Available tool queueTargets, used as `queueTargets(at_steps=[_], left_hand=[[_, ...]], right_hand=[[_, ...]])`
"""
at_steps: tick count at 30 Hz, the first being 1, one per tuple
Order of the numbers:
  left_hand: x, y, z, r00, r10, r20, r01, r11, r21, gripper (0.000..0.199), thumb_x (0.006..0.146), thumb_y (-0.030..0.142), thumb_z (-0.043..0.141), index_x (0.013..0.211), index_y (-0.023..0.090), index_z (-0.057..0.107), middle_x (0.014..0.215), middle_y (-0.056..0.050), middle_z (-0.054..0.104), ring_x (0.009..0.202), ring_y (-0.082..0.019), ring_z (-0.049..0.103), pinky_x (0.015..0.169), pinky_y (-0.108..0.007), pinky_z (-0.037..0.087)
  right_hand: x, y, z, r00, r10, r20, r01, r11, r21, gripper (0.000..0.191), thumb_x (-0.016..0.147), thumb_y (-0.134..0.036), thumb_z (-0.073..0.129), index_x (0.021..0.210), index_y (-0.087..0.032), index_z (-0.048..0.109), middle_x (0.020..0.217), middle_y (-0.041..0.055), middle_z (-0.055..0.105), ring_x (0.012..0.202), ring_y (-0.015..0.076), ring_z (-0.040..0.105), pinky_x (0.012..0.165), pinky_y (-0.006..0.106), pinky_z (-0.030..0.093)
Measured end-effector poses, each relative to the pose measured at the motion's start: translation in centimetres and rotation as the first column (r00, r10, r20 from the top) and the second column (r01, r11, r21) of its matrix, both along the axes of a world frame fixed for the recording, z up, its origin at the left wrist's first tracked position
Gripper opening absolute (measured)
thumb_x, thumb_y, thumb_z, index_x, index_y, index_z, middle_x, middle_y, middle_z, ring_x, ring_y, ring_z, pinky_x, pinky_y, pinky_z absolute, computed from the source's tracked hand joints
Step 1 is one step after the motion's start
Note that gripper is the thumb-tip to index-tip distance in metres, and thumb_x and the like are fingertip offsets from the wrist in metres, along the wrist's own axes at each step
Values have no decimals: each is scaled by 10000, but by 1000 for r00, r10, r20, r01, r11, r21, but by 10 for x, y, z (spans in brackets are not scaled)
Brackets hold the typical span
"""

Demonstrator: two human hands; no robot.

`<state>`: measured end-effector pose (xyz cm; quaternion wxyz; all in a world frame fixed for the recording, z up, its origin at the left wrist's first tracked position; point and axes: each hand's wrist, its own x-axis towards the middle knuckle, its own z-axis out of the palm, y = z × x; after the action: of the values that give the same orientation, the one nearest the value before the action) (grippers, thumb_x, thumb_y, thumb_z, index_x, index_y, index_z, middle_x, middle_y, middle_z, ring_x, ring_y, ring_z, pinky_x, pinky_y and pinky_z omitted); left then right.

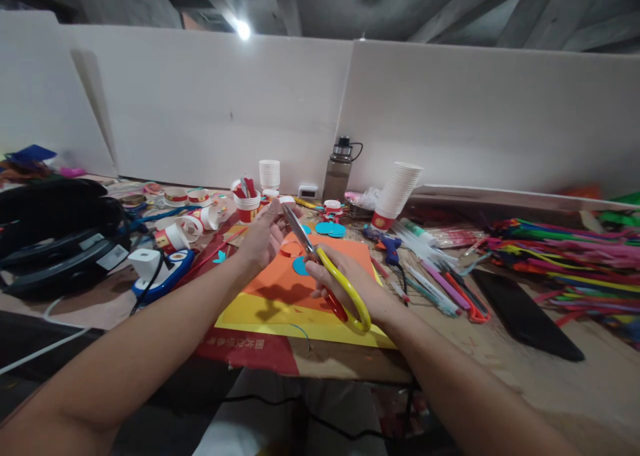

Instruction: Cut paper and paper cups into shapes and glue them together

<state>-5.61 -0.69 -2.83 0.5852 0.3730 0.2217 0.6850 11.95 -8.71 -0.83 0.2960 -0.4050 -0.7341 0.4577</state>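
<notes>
My right hand is closed round the yellow and red handles of a pair of scissors. The blades point up and to the left, their tips close to the fingers of my left hand. That hand is raised, its fingers bent together in a pinch; what they hold is too small to make out. Beneath both hands lies an orange sheet of paper on a yellow sheet. Blue paper circles lie just beyond, and another blue circle is partly hidden by the scissors.
A stack of paper cups, a water bottle and a blue glue gun stand or lie behind. To the right are pipe cleaners and a black phone; to the left, a blue power strip and small cut cups.
</notes>
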Motion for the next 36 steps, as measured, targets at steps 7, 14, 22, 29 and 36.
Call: queueTargets(at_steps=[7, 14, 22, 29, 36], left_hand=[[-6, 4, -3, 998, 35, -56, -41, 993, -107, 484, 725, 619, 713, 833, 161, 601, 749, -46, 695, 615, -130, 645, 545, -233, 462], [-12, 6, -6, 955, 90, -284, -88, 996, 21, 525, 725, 661, 679, 680, 148, 579, 578, -4, 598, 330, -30, 377, 319, -187, 180], [-15, 9, -6, 942, 141, -304, -127, 990, 64, 429, 721, 569, 744, 740, 159, 619, 614, -11, 633, 442, -72, 509, 388, -184, 299], [-15, 5, -2, 934, 164, -318, -134, 984, 114, 364, 714, 495, 781, 738, 156, 649, 622, -24, 634, 495, -88, 526, 414, -189, 311], [-16, 7, -4, 936, 187, -297, -179, 982, 55, 360, 684, 501, 800, 778, 178, 670, 668, -2, 643, 530, -91, 538, 446, -198, 366]], right_hand=[[10, 8, 5, 987, -113, 114, 96, 985, 145, 341, 918, -506, 493, 1047, -201, 573, 672, -37, 525, 508, 104, 518, 466, 216, 406], [26, 36, -2, 883, -343, 320, 81, 783, 616, 384, 867, -452, 603, 1135, -177, 621, 916, 68, 619, 805, 195, 563, 730, 307, 437], [28, 43, -13, 825, -396, 403, 15, 728, 685, 378, 898, -349, 567, 1222, -158, 611, 918, 96, 599, 761, 193, 541, 702, 294, 416], [31, 44, -14, 850, -368, 377, 16, 733, 680, 343, 906, -329, 559, 1204, -171, 620, 966, 104, 629, 793, 194, 549, 723, 294, 413], [30, 43, -12, 844, -362, 396, -1, 737, 676, 320, 893, -259, 549, 1190, -171, 631, 964, 105, 650, 800, 196, 556, 714, 290, 404]])
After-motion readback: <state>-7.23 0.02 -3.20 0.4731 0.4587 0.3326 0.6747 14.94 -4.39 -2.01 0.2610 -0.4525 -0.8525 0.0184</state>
